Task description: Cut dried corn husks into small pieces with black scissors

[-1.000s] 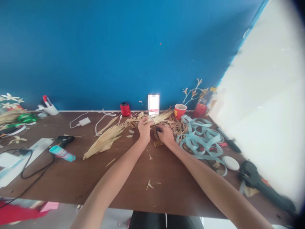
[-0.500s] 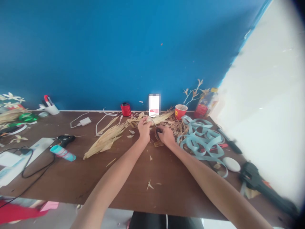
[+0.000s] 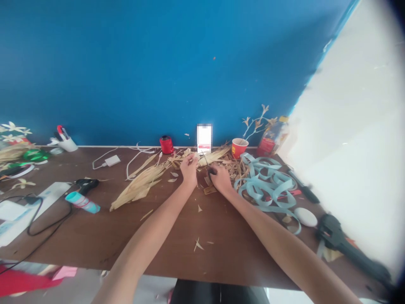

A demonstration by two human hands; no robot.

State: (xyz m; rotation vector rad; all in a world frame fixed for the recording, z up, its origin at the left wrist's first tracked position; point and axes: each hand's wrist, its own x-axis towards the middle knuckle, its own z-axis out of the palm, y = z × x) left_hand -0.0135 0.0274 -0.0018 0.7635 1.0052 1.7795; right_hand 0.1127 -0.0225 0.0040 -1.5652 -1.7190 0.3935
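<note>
My right hand (image 3: 220, 176) is closed around the dark handles of a pair of scissors (image 3: 205, 158), whose thin blades point up and to the left. Just left of it, my left hand (image 3: 189, 165) pinches a small pale piece of dried husk (image 3: 196, 158) between thumb and fingers. The scissor tips are close to that piece; whether they touch it I cannot tell. Behind both hands lies a heap of dry husk scraps (image 3: 232, 162). A bundle of long, straw-coloured husks (image 3: 138, 189) rests to the left.
A lit phone (image 3: 204, 137) leans on the blue wall. Nearby stand a red spool (image 3: 166, 145) and a red paper cup (image 3: 239, 148). Light blue ribbon (image 3: 268, 183) is piled right, before a black glue gun (image 3: 337, 234). A power strip (image 3: 34, 211) lies left.
My hands have drawn slightly apart, and the scissor blades have moved away from the piece in my left hand. The blades now look more upright.
</note>
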